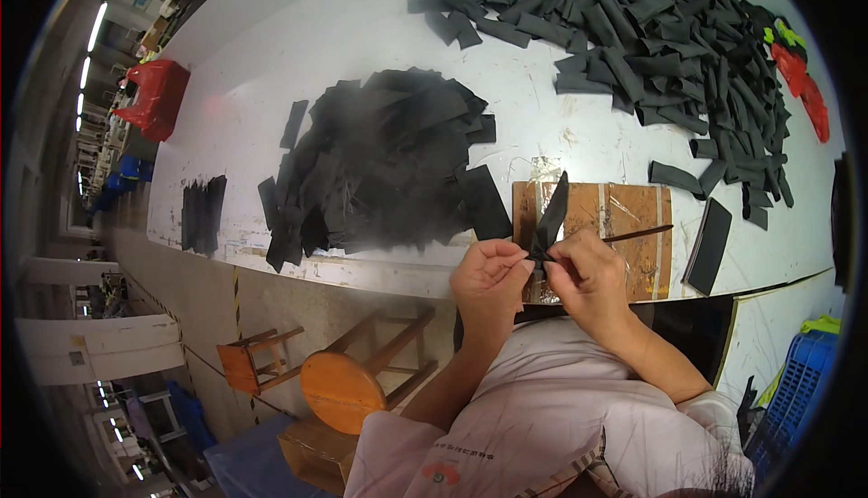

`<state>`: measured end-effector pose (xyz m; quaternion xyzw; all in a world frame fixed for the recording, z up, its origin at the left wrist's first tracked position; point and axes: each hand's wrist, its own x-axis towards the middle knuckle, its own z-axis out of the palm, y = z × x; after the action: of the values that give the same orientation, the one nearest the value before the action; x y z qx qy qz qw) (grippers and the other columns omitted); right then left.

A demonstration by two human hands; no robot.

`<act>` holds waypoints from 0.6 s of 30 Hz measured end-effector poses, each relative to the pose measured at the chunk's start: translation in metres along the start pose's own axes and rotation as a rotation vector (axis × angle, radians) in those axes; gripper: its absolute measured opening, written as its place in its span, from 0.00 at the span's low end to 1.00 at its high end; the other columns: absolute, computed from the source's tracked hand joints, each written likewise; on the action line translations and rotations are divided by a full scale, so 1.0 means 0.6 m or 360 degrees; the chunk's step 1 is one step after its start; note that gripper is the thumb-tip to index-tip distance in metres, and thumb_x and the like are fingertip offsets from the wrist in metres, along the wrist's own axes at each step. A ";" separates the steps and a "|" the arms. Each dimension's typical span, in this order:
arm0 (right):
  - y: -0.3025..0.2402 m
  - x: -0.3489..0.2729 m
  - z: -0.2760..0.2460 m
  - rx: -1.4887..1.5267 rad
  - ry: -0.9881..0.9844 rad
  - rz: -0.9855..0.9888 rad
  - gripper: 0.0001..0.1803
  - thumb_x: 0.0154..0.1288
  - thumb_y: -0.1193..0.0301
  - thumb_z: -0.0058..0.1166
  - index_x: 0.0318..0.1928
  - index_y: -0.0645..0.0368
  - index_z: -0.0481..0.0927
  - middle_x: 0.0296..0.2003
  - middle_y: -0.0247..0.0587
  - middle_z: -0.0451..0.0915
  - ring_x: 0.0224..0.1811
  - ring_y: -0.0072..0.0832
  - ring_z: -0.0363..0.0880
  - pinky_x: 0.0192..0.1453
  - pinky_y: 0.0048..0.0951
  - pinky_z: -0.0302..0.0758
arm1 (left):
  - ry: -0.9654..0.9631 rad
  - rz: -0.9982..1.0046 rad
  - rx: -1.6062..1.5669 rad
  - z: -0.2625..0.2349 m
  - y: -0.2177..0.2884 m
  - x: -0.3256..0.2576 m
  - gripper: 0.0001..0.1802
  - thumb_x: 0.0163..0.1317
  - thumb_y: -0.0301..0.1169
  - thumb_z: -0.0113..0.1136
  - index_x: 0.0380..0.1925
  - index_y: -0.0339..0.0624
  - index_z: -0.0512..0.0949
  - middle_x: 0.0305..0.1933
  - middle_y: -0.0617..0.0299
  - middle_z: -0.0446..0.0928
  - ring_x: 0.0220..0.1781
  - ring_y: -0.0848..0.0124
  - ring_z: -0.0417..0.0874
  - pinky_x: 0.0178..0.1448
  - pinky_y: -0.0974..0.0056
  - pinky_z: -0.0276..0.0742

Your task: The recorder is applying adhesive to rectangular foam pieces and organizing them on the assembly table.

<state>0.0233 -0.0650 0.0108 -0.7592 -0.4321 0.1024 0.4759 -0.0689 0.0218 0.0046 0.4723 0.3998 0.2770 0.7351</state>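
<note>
Between my two hands is a black fabric piece (553, 211), one end pinched and its pointed part reaching up and away from me. My left hand (489, 279) closes thumb and fingers on its near end. Right beside it, my right hand (589, 279) pinches the same end from the other side. Both hands are over the near edge of a brown board (637, 267) with clear tape across it. A thin dark stick-like tool (640, 233) lies on the board, right of my right hand. What exactly the fingertips hold together is partly hidden.
A pile of flat black fabric pieces (389, 154) lies left on the white table (244, 73), a small stack (203, 215) farther left. Rolled dark pieces (624, 37) heap at far right. A dark phone-like slab (707, 246), red bag (155, 100), wooden stools (342, 391) and blue crate (805, 380) stand around.
</note>
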 end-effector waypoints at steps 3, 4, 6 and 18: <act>-0.006 0.006 -0.008 0.0201 -0.0204 0.0295 0.07 0.45 0.82 0.52 0.29 0.65 0.74 0.23 0.44 0.71 0.22 0.36 0.71 0.25 0.30 0.68 | 0.0076 0.0099 0.0167 -0.005 -0.003 -0.016 0.09 0.47 0.17 0.57 0.31 0.34 0.72 0.27 0.61 0.76 0.20 0.83 0.72 0.18 0.79 0.67; -0.006 0.006 -0.004 0.0200 -0.0211 0.0277 0.07 0.45 0.82 0.52 0.29 0.65 0.74 0.23 0.44 0.71 0.22 0.36 0.71 0.25 0.30 0.68 | 0.0082 0.0577 0.0456 -0.010 -0.022 -0.017 0.10 0.46 0.17 0.57 0.32 0.34 0.72 0.28 0.62 0.76 0.22 0.83 0.73 0.21 0.79 0.68; -0.004 0.005 0.005 0.0039 0.0009 -0.0099 0.07 0.45 0.83 0.52 0.29 0.65 0.74 0.24 0.44 0.71 0.22 0.36 0.71 0.25 0.30 0.68 | 0.0112 0.1063 0.0744 -0.010 -0.027 -0.015 0.11 0.46 0.16 0.58 0.32 0.34 0.72 0.29 0.62 0.76 0.23 0.83 0.74 0.24 0.79 0.69; -0.009 0.028 0.006 0.0590 -0.0398 0.0340 0.03 0.45 0.82 0.56 0.22 0.66 0.74 0.18 0.32 0.67 0.19 0.17 0.64 0.22 0.18 0.60 | -0.0973 -0.0454 -0.1015 -0.067 0.009 0.033 0.23 0.45 0.15 0.53 0.44 0.36 0.64 0.26 0.64 0.71 0.20 0.85 0.67 0.19 0.81 0.59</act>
<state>0.0283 -0.0492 0.0178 -0.6817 -0.3788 0.3229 0.5362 -0.0927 0.0583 -0.0062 0.2229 0.1205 0.1305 0.9585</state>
